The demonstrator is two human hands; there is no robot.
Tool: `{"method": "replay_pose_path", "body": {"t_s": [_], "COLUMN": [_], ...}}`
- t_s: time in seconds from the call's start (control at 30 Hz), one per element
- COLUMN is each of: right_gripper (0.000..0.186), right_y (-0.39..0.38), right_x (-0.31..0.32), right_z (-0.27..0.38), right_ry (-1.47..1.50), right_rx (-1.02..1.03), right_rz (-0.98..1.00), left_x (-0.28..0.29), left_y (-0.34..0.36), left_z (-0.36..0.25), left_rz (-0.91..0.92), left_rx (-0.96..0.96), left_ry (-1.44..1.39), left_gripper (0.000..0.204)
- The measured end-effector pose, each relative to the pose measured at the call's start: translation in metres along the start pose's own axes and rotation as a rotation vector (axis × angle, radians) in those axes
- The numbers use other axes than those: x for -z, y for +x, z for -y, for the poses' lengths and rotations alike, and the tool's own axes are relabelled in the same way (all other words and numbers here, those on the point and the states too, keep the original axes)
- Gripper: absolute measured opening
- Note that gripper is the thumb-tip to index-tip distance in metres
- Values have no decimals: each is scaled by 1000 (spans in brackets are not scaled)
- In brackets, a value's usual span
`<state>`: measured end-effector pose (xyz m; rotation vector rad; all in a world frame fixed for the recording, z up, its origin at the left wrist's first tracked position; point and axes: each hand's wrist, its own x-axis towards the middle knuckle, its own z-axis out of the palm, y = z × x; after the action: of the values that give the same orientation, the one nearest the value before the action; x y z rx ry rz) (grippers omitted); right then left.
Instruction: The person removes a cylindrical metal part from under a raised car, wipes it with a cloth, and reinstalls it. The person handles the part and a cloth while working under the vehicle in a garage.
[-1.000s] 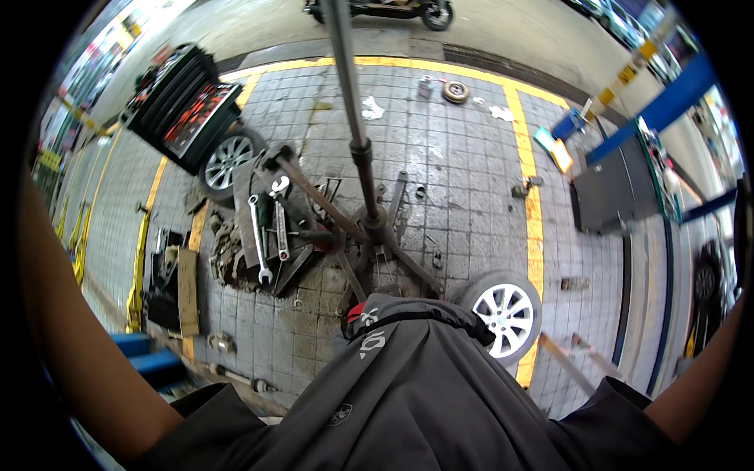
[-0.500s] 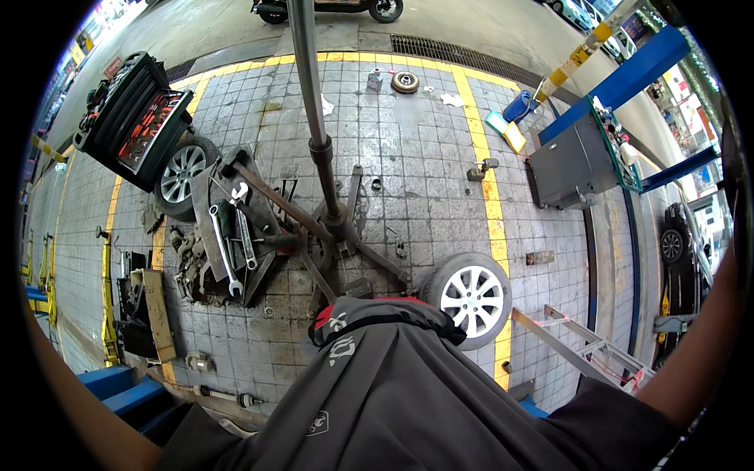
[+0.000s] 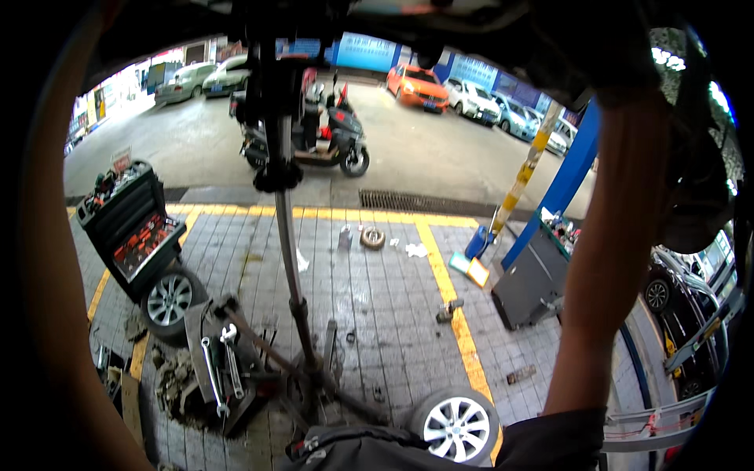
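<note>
Both my arms reach up toward the dark underside of a raised vehicle point(image 3: 471, 23). My right hand point(image 3: 616, 67) is up against that underside at the upper right; it is so dark that its fingers do not show. On the left edge my left forearm rises, and its hand is lost beyond the dark rim. Between my arms stands a tall jack stand point(image 3: 294, 259), its steel post upright and its dark head up under the vehicle. Beside its base, combination wrenches point(image 3: 212, 369) and an adjustable wrench point(image 3: 232, 353) lie on a metal tray.
At left stand a tool cart point(image 3: 129, 228) and a wheel point(image 3: 171, 302); another wheel point(image 3: 455, 428) lies near me. Right are a grey cabinet point(image 3: 530, 279), a blue lift post point(image 3: 561, 177) and a ladder point(image 3: 652, 428). A scooter point(image 3: 322, 133) and parked cars are farther off.
My view has tilted up, bringing the vehicle underside, scooter and parked cars into sight. My right arm has swung up from the right edge to the underside; my left arm is also raised.
</note>
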<state>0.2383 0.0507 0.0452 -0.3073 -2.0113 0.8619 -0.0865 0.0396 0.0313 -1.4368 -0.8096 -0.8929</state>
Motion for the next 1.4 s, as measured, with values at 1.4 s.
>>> {"method": "replay_pose_path", "body": {"t_s": [1.4], "right_gripper": [33], "right_y": [-5], "right_x": [-14], "right_z": [-46], "right_ry": [-282], "right_rx": [640], "right_rz": [-346], "left_x": [34], "left_y": [7], "left_z": [-4], "left_rz": [-54], "left_rx": [73], "left_ry": [62], "left_gripper": [20]}}
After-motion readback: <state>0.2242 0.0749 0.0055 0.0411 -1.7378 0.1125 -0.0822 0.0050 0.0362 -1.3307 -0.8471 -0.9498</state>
